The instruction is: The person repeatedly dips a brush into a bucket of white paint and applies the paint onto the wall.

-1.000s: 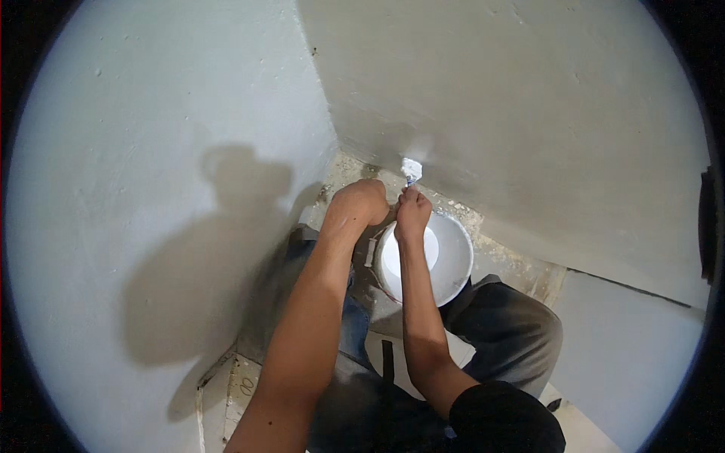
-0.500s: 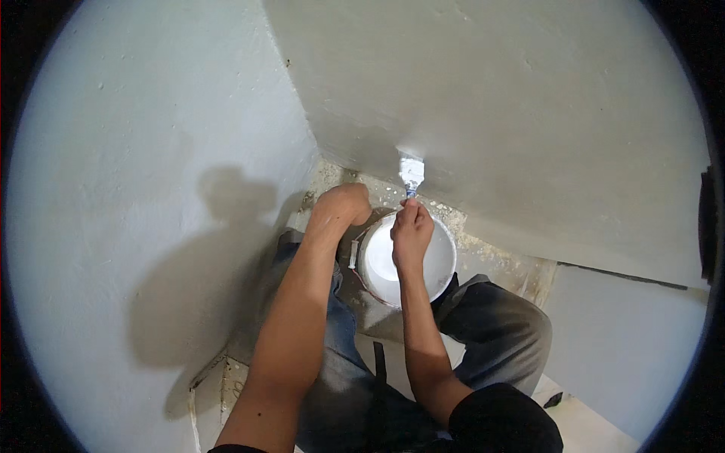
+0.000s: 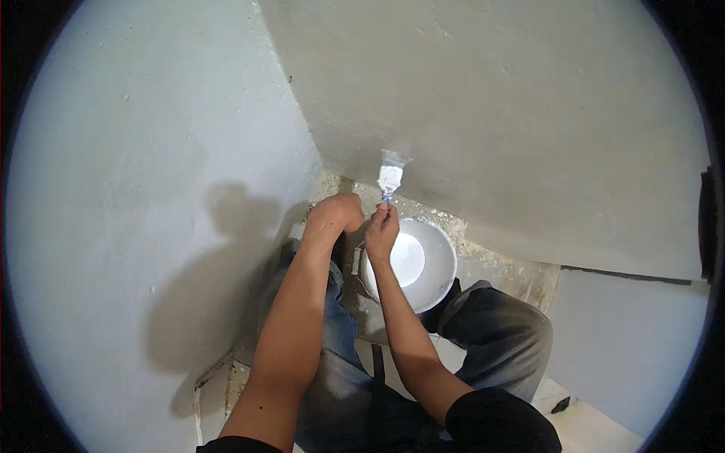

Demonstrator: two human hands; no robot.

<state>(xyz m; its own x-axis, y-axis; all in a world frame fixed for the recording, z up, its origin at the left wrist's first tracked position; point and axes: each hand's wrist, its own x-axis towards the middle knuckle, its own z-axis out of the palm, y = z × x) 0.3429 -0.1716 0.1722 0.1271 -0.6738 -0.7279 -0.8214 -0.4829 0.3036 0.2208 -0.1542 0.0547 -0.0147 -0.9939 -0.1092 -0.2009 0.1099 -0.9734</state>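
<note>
My right hand [image 3: 382, 230] is closed round the thin handle of a paintbrush [image 3: 390, 177]. White paint coats the brush, and its spread bristle tips meet the low part of the grey wall [image 3: 513, 136]. Directly below that hand stands a round white bucket [image 3: 434, 283] with white paint [image 3: 408, 259] inside. The hand and forearm cover part of its left side. My left hand [image 3: 340, 213] hangs bent at the wrist, left of the bucket and near my knee. Its fingers are turned away, so whether it holds anything is hidden.
A pale wall [image 3: 181, 113] rises at the left and meets the grey one in a corner. Flakes and splashes mark the floor strip [image 3: 498, 264] along the wall base. My jeans-clad knees [image 3: 502, 328] flank the bucket. A wire handle with a grip [image 3: 356, 260] hangs on its left side.
My right hand has moved left with the paintbrush, along the wall base, uncovering more of the bucket's inside. The left hand has shifted only slightly.
</note>
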